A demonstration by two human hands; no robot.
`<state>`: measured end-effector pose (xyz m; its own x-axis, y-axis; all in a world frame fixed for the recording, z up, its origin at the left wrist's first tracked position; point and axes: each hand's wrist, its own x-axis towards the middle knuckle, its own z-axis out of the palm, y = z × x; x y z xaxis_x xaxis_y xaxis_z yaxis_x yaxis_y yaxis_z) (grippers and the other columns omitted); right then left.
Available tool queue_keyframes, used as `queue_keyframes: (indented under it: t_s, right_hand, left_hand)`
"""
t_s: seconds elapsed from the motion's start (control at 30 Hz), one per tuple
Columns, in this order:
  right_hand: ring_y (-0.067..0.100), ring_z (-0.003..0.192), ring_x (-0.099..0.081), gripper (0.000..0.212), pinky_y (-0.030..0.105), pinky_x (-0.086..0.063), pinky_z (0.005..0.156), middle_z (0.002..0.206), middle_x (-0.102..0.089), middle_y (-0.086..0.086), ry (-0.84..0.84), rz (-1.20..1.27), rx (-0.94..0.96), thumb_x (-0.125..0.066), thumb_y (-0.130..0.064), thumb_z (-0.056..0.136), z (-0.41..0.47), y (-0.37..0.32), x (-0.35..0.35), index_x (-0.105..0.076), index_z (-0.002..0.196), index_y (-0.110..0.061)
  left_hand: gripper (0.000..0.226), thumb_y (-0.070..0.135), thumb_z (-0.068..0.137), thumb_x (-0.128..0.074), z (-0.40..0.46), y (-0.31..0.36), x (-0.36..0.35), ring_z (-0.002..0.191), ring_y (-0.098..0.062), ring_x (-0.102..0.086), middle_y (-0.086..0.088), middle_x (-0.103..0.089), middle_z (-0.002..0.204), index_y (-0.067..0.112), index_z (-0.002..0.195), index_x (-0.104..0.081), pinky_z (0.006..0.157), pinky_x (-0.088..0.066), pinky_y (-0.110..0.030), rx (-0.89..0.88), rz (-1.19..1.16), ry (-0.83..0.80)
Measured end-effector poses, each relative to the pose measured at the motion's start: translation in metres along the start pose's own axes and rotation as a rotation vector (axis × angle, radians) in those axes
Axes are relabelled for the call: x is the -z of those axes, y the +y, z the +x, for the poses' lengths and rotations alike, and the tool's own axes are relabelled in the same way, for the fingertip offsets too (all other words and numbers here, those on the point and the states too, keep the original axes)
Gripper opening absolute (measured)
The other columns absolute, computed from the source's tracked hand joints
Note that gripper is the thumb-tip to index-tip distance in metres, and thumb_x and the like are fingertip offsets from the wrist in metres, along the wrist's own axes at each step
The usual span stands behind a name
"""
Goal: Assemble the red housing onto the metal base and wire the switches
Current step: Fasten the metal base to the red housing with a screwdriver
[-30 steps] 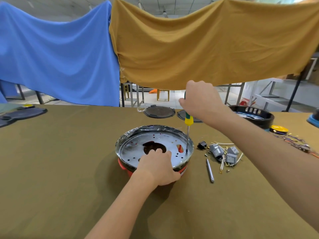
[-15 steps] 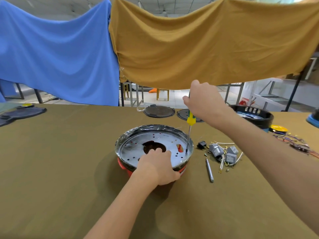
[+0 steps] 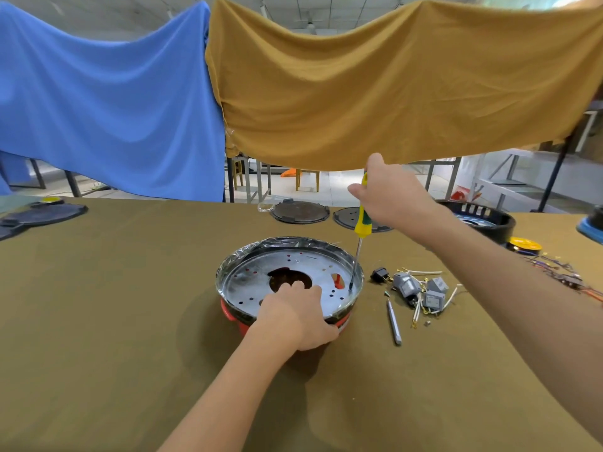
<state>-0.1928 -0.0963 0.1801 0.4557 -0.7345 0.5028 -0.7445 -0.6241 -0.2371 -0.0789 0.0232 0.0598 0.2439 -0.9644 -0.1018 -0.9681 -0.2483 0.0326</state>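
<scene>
Step in hand: driving a screw near the right edge of the metal base (image 3: 293, 275), which sits on the red housing (image 3: 230, 316) mid-table.
Right hand (image 3: 390, 194): wrapped around the handle of the yellow-green screwdriver (image 3: 362, 223), shaft almost upright, tip down on the plate beside a red-showing slot.
Left hand (image 3: 293, 316): fingers curled over the near rim and the central hole, gripping the base to steady it.
Doing it well: I'd say keep the shaft square to the plate and press down while turning, or the tip may slip out.
Switches (image 3: 421, 290): grey, loose with white wires, just right of the housing, not yet wired.
Nearby: a metal rod (image 3: 394, 322) lies near the switches; a black plug (image 3: 379, 275) too.
In the way: nothing blocks the screwdriver, as far as I can see.
</scene>
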Motion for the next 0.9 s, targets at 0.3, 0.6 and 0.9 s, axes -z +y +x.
queue_keyframes:
  t_s: [0.3, 0.6, 0.9]
  right_hand:
    - [0.007, 0.052, -0.057, 0.027, 0.021, -0.045, 0.048, 0.090, -0.059, 0.005, -0.318, 0.504, 0.081, -0.051, -0.023, 0.101, 0.003, 0.011, 0.022, -0.049, 0.128, -0.026]
    - [0.025, 0.070, -0.059, 0.029, 0.039, -0.051, 0.062, 0.082, -0.062, 0.007, 0.051, -0.045, 0.056, -0.049, -0.038, 0.101, -0.002, -0.008, -0.004, -0.049, 0.113, -0.012]
    - [0.013, 0.060, -0.053, 0.015, 0.023, -0.040, 0.050, 0.093, -0.060, 0.004, -0.139, 0.280, 0.070, -0.052, -0.027, 0.101, 0.004, 0.003, 0.013, -0.054, 0.115, -0.021]
  left_hand:
    - [0.066, 0.063, 0.086, -0.049, -0.002, 0.000, 0.000, 0.115, -0.027, -0.044, -0.006, -0.047, 0.125, 0.021, 0.136, -0.040, 0.084, -0.043, -0.039, -0.005, -0.003, 0.003]
    - [0.065, 0.062, 0.087, -0.049, -0.004, 0.000, 0.001, 0.115, -0.026, -0.045, -0.006, -0.047, 0.125, 0.021, 0.137, -0.040, 0.088, -0.045, -0.040, -0.004, -0.004, 0.019]
    - [0.063, 0.061, 0.088, -0.049, -0.004, 0.000, 0.000, 0.113, -0.025, -0.045, -0.006, -0.047, 0.123, 0.021, 0.135, -0.041, 0.084, -0.043, -0.038, -0.004, 0.005, 0.024]
